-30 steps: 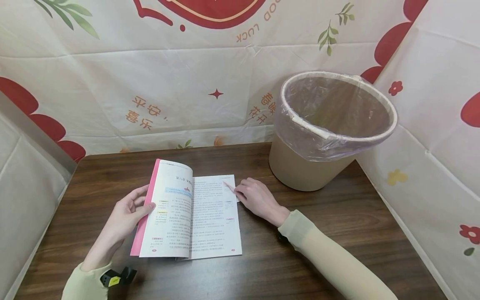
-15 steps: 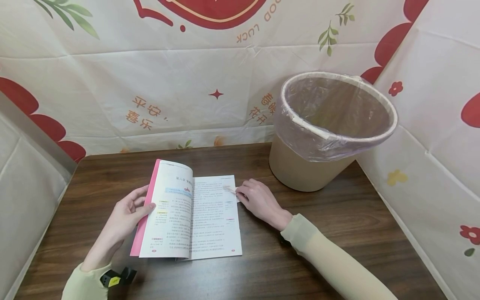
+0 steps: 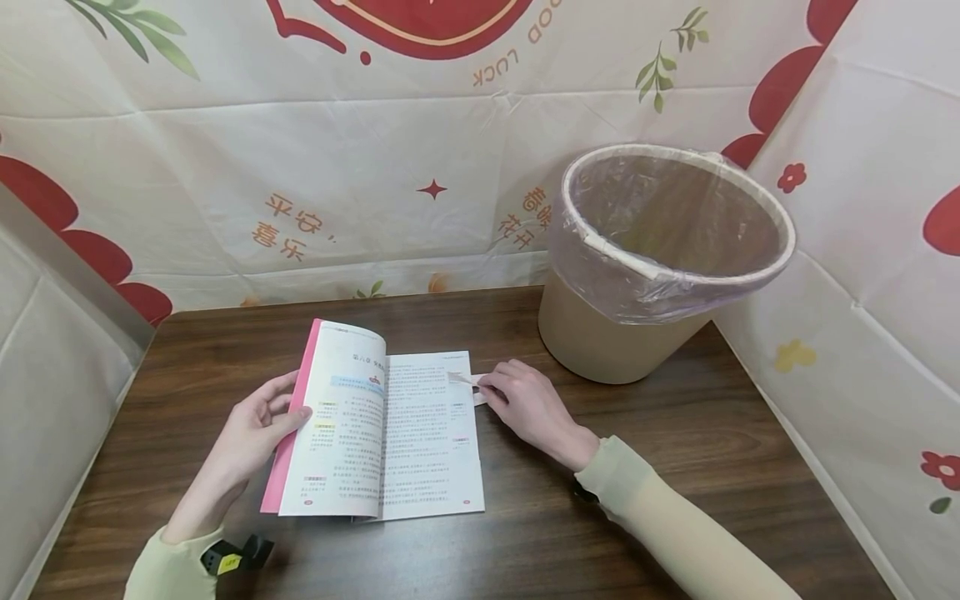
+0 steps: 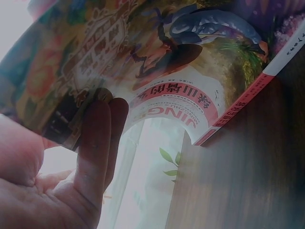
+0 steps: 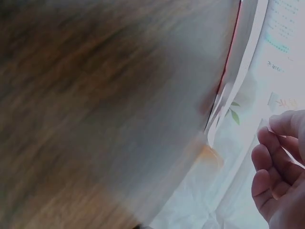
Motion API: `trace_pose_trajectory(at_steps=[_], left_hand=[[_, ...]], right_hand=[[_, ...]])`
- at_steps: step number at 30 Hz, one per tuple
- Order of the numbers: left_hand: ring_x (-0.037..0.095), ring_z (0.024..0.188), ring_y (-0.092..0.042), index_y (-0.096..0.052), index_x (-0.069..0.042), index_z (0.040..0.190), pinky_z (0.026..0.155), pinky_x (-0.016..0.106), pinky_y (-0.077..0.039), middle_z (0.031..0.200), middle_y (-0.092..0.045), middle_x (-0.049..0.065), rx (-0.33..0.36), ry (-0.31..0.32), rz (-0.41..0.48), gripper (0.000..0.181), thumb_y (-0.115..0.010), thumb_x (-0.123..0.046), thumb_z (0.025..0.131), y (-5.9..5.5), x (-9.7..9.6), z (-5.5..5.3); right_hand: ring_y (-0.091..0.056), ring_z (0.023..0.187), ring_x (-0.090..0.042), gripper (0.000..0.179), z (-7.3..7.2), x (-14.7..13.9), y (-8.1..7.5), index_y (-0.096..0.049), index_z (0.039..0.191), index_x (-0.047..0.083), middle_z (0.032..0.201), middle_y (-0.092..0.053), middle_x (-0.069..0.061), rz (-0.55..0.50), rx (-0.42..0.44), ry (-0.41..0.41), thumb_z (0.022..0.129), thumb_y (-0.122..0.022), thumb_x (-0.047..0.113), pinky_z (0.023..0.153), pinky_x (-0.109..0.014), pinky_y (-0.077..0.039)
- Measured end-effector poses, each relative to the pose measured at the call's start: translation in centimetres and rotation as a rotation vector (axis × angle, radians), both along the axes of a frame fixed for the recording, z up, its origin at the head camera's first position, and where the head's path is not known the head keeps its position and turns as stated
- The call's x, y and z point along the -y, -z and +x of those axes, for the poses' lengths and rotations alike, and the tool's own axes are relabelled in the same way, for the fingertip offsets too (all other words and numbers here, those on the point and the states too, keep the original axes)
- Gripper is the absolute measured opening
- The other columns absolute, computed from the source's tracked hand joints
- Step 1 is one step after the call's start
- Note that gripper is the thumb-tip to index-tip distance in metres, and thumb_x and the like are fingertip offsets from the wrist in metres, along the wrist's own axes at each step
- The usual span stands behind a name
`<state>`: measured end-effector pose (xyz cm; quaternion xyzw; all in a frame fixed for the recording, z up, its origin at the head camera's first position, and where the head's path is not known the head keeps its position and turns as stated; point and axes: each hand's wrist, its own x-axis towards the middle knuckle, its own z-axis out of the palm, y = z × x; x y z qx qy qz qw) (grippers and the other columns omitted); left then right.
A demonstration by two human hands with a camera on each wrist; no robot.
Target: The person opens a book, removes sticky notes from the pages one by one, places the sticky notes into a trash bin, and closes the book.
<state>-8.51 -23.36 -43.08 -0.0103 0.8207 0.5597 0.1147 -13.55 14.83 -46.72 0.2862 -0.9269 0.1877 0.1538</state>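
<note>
An open book (image 3: 431,450) lies on the brown table, its left half raised and bowed. My left hand (image 3: 255,425) grips that raised side, thumb on the page edge and fingers behind the pink-edged cover. In the left wrist view, the illustrated cover (image 4: 190,52) curves above the left hand's fingers (image 4: 93,148). At the right page's upper edge, my right hand (image 3: 528,404) pinches a thin pale strip (image 3: 461,378) whose pointed end lies over the page. Its exact kind is unclear. A small white piece (image 3: 479,398) sticks out from the book's edge below it.
A beige bin (image 3: 600,333) with a clear plastic liner (image 3: 637,292) stands at the back right of the table (image 3: 675,467). A printed cloth (image 3: 375,167) hangs behind and along the sides.
My right hand has shifted slightly right and down, drawing the pale strip toward the page's edge. More of the white piece now shows beside the book. The left hand keeps its place.
</note>
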Motion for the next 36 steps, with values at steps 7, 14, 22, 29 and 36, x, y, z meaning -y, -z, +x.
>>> trace_pose_trajectory(at_steps=[7,14,22,29,36], left_hand=[[0.006,0.088,-0.079,-0.03,-0.003,0.162,0.075,0.026,-0.065,0.135,-0.069,0.028,0.0,-0.002,-0.003,0.073,-0.069,-0.018,0.102,0.0,0.0,0.0],[0.006,0.088,-0.079,-0.03,-0.003,0.163,0.075,0.026,-0.065,0.136,-0.068,0.028,0.003,-0.003,0.0,0.073,-0.069,-0.019,0.102,0.1,0.0,0.1],[0.006,0.088,-0.079,-0.031,-0.004,0.162,0.075,0.025,-0.065,0.136,-0.068,0.028,-0.006,-0.006,-0.006,0.073,-0.069,-0.019,0.102,0.1,0.0,0.1],[0.005,0.088,-0.079,-0.03,-0.003,0.162,0.075,0.025,-0.065,0.136,-0.068,0.029,-0.006,-0.003,-0.007,0.073,-0.069,-0.019,0.102,0.1,0.0,0.1],[0.006,0.088,-0.079,-0.03,-0.003,0.163,0.075,0.026,-0.065,0.137,-0.068,0.029,-0.002,-0.005,-0.009,0.073,-0.069,-0.019,0.102,0.1,0.0,0.1]], right_hand=[[-0.061,0.079,-0.011,0.007,0.3,-0.6,-0.9,-0.082,0.099,0.012,0.087,-0.075,0.003,0.003,-0.012,0.003,0.093,-0.079,0.011,0.069,-0.026,-0.054],[-0.063,0.08,-0.012,0.007,0.5,-1.2,-2.1,-0.082,0.098,0.012,0.089,-0.076,0.003,-0.006,-0.043,-0.015,0.093,-0.078,0.011,0.069,-0.027,-0.055],[-0.065,0.082,-0.013,0.006,1.1,-1.7,-3.6,-0.081,0.098,0.013,0.091,-0.077,0.003,-0.005,-0.076,-0.027,0.092,-0.08,0.013,0.071,-0.029,-0.057],[-0.065,0.082,-0.013,0.007,1.5,-2.2,-5.0,-0.081,0.098,0.012,0.089,-0.077,0.002,-0.018,-0.124,-0.068,0.091,-0.081,0.011,0.07,-0.028,-0.056],[-0.066,0.083,-0.014,0.01,2.0,-2.6,-6.9,-0.081,0.097,0.011,0.088,-0.076,0.002,-0.023,-0.177,-0.098,0.087,-0.083,0.009,0.073,-0.03,-0.058]])
